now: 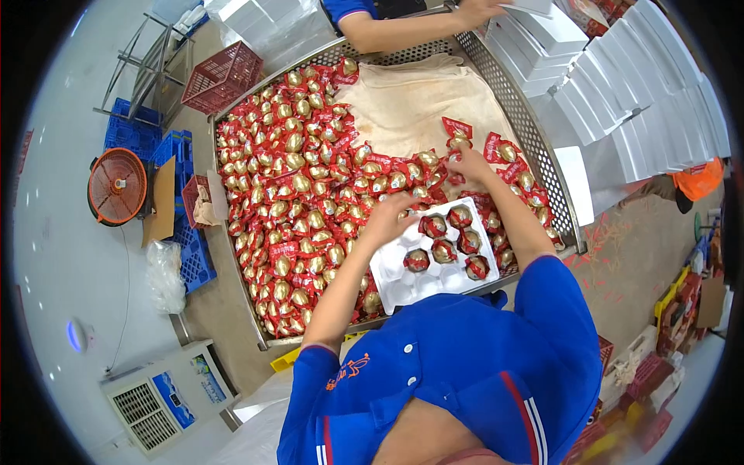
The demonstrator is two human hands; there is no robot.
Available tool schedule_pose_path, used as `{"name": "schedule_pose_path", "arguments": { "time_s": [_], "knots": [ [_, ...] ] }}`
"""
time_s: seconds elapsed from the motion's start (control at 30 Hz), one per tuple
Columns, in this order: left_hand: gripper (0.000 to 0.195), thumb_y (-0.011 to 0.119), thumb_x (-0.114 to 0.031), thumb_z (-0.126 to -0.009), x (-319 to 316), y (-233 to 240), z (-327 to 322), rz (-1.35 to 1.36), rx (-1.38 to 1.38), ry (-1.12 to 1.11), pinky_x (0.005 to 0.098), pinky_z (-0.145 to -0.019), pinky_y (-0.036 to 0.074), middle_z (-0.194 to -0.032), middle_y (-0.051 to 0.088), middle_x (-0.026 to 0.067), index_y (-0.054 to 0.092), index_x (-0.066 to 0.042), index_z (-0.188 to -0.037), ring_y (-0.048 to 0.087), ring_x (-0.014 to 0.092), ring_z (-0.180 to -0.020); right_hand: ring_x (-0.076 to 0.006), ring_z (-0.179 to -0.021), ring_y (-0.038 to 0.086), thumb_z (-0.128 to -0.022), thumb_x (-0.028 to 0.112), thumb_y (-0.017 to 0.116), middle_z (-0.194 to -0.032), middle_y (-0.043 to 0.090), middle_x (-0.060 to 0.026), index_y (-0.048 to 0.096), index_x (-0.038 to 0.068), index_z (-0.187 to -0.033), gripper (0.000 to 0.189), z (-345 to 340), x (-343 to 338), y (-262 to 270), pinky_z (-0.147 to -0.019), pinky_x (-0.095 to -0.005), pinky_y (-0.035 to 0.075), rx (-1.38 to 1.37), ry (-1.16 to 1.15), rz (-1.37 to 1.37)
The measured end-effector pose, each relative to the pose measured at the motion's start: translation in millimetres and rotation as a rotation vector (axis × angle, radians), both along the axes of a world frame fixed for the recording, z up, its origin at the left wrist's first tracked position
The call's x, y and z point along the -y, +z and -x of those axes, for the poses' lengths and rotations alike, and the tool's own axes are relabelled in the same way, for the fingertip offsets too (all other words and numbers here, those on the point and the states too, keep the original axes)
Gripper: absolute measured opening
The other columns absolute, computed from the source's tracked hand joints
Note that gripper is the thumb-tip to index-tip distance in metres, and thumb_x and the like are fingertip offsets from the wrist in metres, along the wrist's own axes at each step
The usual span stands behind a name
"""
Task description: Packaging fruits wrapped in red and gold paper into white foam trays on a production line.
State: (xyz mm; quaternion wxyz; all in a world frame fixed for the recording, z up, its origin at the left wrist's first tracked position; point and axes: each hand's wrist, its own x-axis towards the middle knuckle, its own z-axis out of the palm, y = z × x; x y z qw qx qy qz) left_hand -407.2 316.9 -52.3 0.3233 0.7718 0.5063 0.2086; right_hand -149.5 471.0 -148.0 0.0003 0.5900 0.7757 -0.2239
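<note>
A white foam tray [401, 289] with round wells lies tilted at the bin's near edge, in front of my body. Several egg-shaped pieces in red and gold wrappers, such as one wrapped egg [444, 251], sit in its wells. My left hand [390, 222] is curled over the tray's far left corner; its fingers partly cover what lies under them. Beyond the tray, my right hand [469, 165] reaches into the wrapped pieces, its fingertips at a red wrapper just below a gold egg [459, 141]. Whether either hand grips a piece is unclear.
A heap of wrapped eggs [296, 183] fills the left of the perforated metal bin [537, 145], beside a beige cloth [418, 107]. Another person's arm [407, 32] crosses the far edge. White foam trays [633, 87] are stacked at right; a red crate [224, 75] stands left.
</note>
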Motion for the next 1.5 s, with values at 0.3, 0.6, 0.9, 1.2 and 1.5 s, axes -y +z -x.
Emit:
{"name": "schedule_pose_path", "arguments": {
  "time_s": [0.3,0.6,0.9,1.2,1.5],
  "knots": [
    [0.07,0.072,-0.017,-0.073,-160,-131,-51,-0.059,-0.439,0.009,0.0465,-0.098,0.044,-0.126,0.053,0.021,0.046,-0.016,-0.138,0.05,0.041,-0.117,-0.0301,-0.097,0.061,-0.082,0.005,0.066,-0.108,0.059,-0.0128,0.06,0.008,-0.109,0.028,-3,172,138,-0.08,-0.0387,0.053,-0.783,0.468,-0.112],
    [0.06,0.078,-0.03,-0.075,-139,-86,-23,0.19,0.245,0.24,0.0371,-0.09,0.048,-0.114,0.06,0.0172,0.055,-0.005,-0.124,0.058,0.028,-0.108,-0.0282,-0.1,0.059,-0.083,0.012,0.059,-0.111,0.057,-0.0108,0.054,0.007,-0.117,0.034,-23,244,137,-0.078,-0.0371,0.054,-0.384,0.558,0.009],
    [0.041,0.052,-0.026,-0.099,11,-2,61,0.935,1.26,0.503,0.0348,-0.089,0.049,-0.126,0.056,0.0069,0.044,-0.008,-0.136,0.058,0.019,-0.108,-0.0284,-0.084,0.064,-0.079,0.01,0.059,-0.089,0.062,-0.0132,0.064,0.0,-0.096,0.02,-9,236,119,-0.07,-0.0356,0.055,-0.232,0.767,-0.011],
    [0.036,0.068,-0.002,-0.072,64,-9,-12,-0.215,-0.164,-0.018,0.0383,-0.087,0.05,-0.109,0.058,0.0079,0.065,-0.009,-0.107,0.054,0.029,-0.107,-0.0335,-0.102,0.061,-0.08,0.007,0.06,-0.106,0.064,-0.015,0.063,0.006,-0.101,0.022,46,34,28,-0.082,-0.044,0.051,-0.057,0.41,-0.237],
    [0.027,0.063,-0.008,-0.076,55,-21,-10,-0.243,-0.34,-0.163,0.0345,-0.078,0.053,-0.099,0.06,0.0038,0.069,-0.011,-0.102,0.053,0.025,-0.099,-0.0332,-0.09,0.064,-0.078,0.015,0.065,-0.097,0.065,-0.0181,0.062,0.002,-0.1,0.025,47,31,78,-0.076,-0.0423,0.051,-0.155,0.346,-0.019]
  ]
}}
